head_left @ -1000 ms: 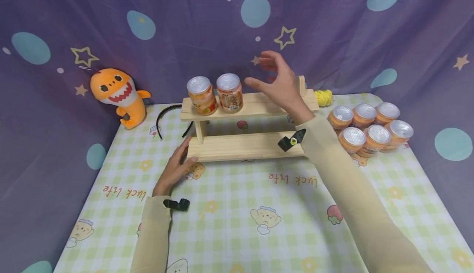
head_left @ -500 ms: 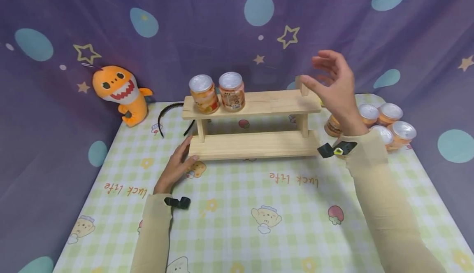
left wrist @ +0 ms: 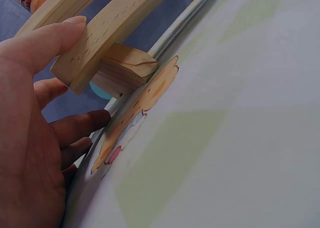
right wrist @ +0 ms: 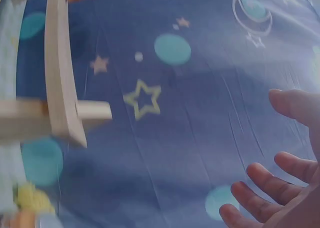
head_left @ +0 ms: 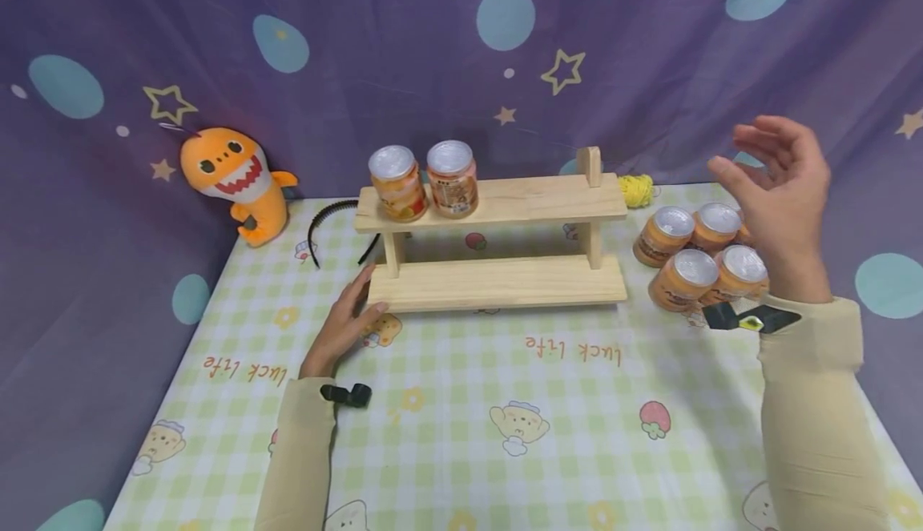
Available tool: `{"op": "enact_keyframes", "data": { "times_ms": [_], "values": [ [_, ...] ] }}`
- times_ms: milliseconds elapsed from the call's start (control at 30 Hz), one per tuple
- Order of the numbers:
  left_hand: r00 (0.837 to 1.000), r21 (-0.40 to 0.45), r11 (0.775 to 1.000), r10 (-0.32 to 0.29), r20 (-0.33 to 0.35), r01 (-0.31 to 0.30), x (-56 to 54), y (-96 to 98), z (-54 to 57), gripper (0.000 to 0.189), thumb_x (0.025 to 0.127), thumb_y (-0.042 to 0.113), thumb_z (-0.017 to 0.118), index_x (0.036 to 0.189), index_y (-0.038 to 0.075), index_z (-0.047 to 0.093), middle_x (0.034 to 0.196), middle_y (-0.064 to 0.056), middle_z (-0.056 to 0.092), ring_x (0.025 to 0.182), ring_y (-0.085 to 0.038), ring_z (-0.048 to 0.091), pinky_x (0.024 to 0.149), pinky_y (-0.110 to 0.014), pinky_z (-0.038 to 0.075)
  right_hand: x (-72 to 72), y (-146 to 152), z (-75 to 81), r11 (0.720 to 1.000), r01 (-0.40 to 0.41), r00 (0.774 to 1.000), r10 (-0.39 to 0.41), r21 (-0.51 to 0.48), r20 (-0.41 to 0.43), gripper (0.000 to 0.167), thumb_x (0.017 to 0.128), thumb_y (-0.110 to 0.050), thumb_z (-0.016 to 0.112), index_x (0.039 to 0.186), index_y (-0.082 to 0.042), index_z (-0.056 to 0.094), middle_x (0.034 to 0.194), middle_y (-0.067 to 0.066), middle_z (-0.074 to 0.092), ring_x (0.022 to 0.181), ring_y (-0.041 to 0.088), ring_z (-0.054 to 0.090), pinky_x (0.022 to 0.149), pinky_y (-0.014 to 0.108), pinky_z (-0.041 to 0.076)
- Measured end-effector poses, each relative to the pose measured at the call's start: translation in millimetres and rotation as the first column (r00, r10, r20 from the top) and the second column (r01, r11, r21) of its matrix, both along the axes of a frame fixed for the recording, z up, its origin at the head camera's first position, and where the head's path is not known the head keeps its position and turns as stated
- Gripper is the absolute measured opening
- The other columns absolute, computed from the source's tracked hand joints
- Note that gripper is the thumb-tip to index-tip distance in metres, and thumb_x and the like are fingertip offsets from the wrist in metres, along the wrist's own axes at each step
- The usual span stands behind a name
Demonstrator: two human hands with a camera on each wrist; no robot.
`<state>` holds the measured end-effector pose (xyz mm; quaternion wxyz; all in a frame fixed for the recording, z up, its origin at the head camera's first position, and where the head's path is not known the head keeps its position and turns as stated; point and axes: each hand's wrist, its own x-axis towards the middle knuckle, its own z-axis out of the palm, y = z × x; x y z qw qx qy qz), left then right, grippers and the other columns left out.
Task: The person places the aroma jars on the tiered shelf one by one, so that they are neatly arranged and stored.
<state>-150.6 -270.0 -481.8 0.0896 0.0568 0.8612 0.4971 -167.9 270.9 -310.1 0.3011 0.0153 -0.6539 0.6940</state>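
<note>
My left hand holds the left end of the lower board of a two-tier wooden shelf. In the left wrist view, the thumb lies on the wooden board, while the index finger meets its end from the other side. On the upper board's left part, two orange fruit jars with silver lids, a left one and a right one, stand upright side by side. Raised above the right-hand group of jars, my right hand is empty, its fingers spread and loosely bent.
An orange shark plush leans at the back left, near a black headband. Yellow yarn lies behind the shelf's right end. A purple curtain rises behind the table, which has a green checked cloth.
My right hand has moved from beside the two jars on the upper board, rightward past the shelf end, to above the jar group. My left hand has stayed on the shelf.
</note>
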Motion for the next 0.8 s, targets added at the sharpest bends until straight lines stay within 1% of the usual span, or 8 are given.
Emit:
{"op": "enact_keyframes", "data": {
  "times_ms": [67,133,267,300,400,533,700,800],
  "values": [
    [1.000,0.001,1.000,-0.004,0.006,0.004,2.9,3.0,8.7,0.078,0.099,0.023,0.063,0.163,0.019,0.018,0.166,-0.020,0.020,0.153,-0.043,0.023,0.122,-0.066,0.014,5.1,13.5,-4.2,0.999,0.042,0.999,-0.042,0.019,0.009,0.052,0.077,0.007,0.080,0.125,-0.004,0.063,0.113,0.003,0.071,0.111,0.015,0.065,0.090,0.017,0.051],
    [1.000,0.006,1.000,-0.007,0.017,0.007,6.3,7.1,19.0,0.077,0.100,0.022,0.062,0.162,0.015,0.018,0.166,-0.022,0.020,0.153,-0.044,0.022,0.122,-0.066,0.014,9.7,26.1,-8.3,0.992,0.102,0.994,-0.105,0.075,0.037,0.052,0.078,0.004,0.080,0.126,-0.006,0.063,0.114,0.000,0.070,0.112,0.013,0.064,0.093,0.017,0.050],
    [1.000,0.004,1.000,-0.003,0.025,0.003,7.1,8.1,20.7,0.077,0.099,0.024,0.062,0.162,0.015,0.018,0.167,-0.021,0.018,0.152,-0.044,0.024,0.122,-0.066,0.014,17.8,48.2,-16.4,0.967,0.201,0.971,-0.217,0.155,0.094,0.053,0.080,0.002,0.080,0.128,-0.009,0.062,0.114,-0.005,0.069,0.111,0.008,0.064,0.095,0.017,0.050],
    [1.000,0.004,1.000,0.000,0.030,0.000,7.2,8.3,20.9,0.077,0.099,0.024,0.063,0.162,0.016,0.018,0.167,-0.021,0.017,0.152,-0.044,0.024,0.122,-0.066,0.014,19.6,53.0,-18.7,0.965,0.214,0.968,-0.230,0.151,0.100,0.053,0.080,0.002,0.080,0.128,-0.009,0.062,0.114,-0.005,0.069,0.110,0.008,0.065,0.095,0.017,0.050],
    [0.999,0.002,1.000,0.004,0.033,-0.005,7.3,8.8,21.5,0.078,0.099,0.024,0.063,0.162,0.016,0.018,0.167,-0.020,0.017,0.152,-0.044,0.025,0.122,-0.066,0.014,23.9,67.0,-25.9,0.971,0.223,0.966,-0.232,0.088,0.111,0.053,0.078,0.005,0.080,0.126,-0.008,0.062,0.111,-0.004,0.070,0.107,0.008,0.065,0.092,0.015,0.050],
    [1.000,0.003,1.000,0.001,0.023,-0.001,7.6,8.7,22.0,0.077,0.099,0.023,0.063,0.162,0.015,0.019,0.167,-0.021,0.017,0.152,-0.045,0.025,0.122,-0.066,0.013,28.1,84.0,-36.7,0.973,0.225,0.967,-0.218,-0.041,0.135,0.053,0.076,0.010,0.078,0.123,-0.007,0.062,0.108,-0.002,0.070,0.105,0.008,0.065,0.089,0.012,0.049],
    [1.000,0.005,1.000,-0.009,0.017,0.009,7.3,8.4,21.4,0.077,0.099,0.022,0.062,0.162,0.014,0.018,0.167,-0.021,0.017,0.152,-0.045,0.025,0.122,-0.066,0.014,33.6,103.8,-53.5,0.956,0.291,0.931,-0.279,-0.020,0.236,0.050,0.080,0.008,0.076,0.123,-0.013,0.060,0.108,-0.007,0.066,0.104,0.003,0.064,0.087,0.008,0.048],
    [1.000,0.005,1.000,-0.011,0.015,0.011,6.9,9.0,20.9,0.077,0.099,0.022,0.062,0.162,0.014,0.018,0.167,-0.021,0.017,0.152,-0.045,0.026,0.122,-0.066,0.014,35.6,114.3,-66.7,0.940,0.332,0.891,-0.339,0.075,0.301,0.047,0.082,0.004,0.075,0.121,-0.017,0.060,0.104,-0.012,0.065,0.098,-0.002,0.063,0.083,0.006,0.046]
  ]
}}
